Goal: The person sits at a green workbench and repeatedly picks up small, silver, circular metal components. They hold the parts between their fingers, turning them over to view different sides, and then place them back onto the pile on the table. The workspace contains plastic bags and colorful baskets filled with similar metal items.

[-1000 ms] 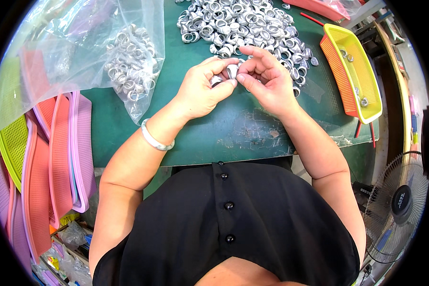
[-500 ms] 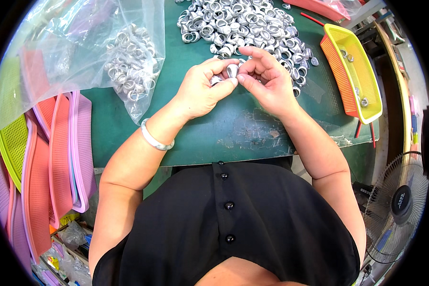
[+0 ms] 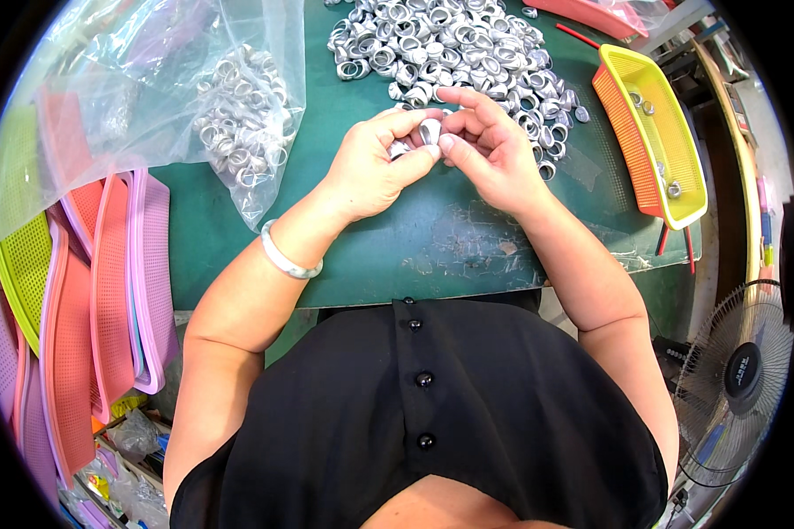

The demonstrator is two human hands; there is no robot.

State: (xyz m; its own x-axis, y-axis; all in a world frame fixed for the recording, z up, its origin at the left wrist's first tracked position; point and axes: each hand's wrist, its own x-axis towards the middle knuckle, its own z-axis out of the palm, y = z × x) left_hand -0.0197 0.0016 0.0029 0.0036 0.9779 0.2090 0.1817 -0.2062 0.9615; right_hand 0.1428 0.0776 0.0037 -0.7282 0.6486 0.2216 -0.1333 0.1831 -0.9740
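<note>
A silver-grey metal ring with a broad, smooth top is pinched upright between the thumb and forefinger of my left hand. More grey rings sit in the curl of that hand, partly hidden by the fingers. From the other side, my right hand meets the same ring with its thumb and bent fingertips. Its upper fingers arch over the front of the pile. Just beyond both hands spreads a large heap of similar rings on the green table.
At left, a clear plastic bag holds more rings. A yellow and orange basket with a few rings stands at right. Stacked purple, coral and green baskets fill the left side. A fan is at lower right.
My right hand has shifted slightly left, its thumb and fingertips closer to the ring. My left hand has stayed almost still, holding the ring.
</note>
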